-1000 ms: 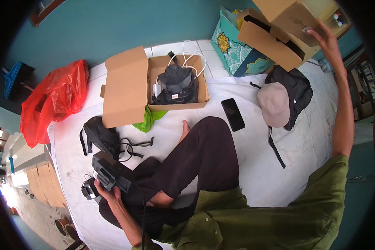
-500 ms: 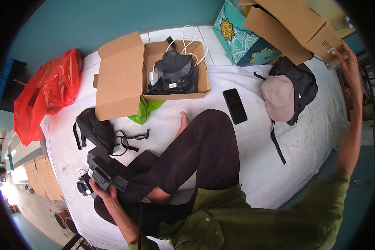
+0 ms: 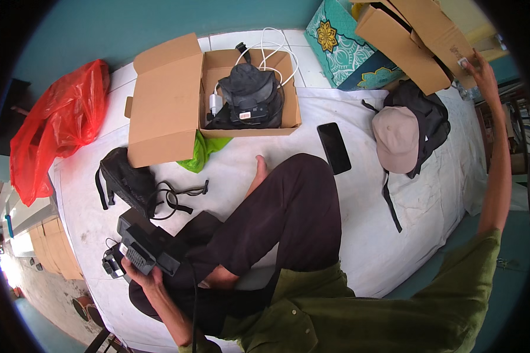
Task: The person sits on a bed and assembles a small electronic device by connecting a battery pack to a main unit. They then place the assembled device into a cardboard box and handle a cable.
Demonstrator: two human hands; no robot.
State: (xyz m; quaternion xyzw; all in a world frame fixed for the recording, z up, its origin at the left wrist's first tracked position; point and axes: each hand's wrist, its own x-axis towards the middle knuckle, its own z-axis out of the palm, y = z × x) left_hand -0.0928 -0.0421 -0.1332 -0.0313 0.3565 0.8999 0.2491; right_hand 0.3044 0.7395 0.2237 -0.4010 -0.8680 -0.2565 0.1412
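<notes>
My left hand, low at the left, is closed round a black boxy electronic device with a ribbed side and a dark cable. Just beside it is a smaller black gadget with a thin wire. At the far upper right my outstretched right hand grips the edge of a cardboard box with loose flaps. Something small and whitish shows by its fingertips, too small to name. Below that box lie a beige cap and a black backpack.
An open cardboard carton holds a black pouch and a white cable. A phone lies on the white sheet. Around are a black mesh bag, green cloth, red plastic bag and patterned teal box.
The cardboard box at the upper right has tilted and turned, with my right hand staying at its edge. My left hand keeps the black device. The whole view has shifted slightly.
</notes>
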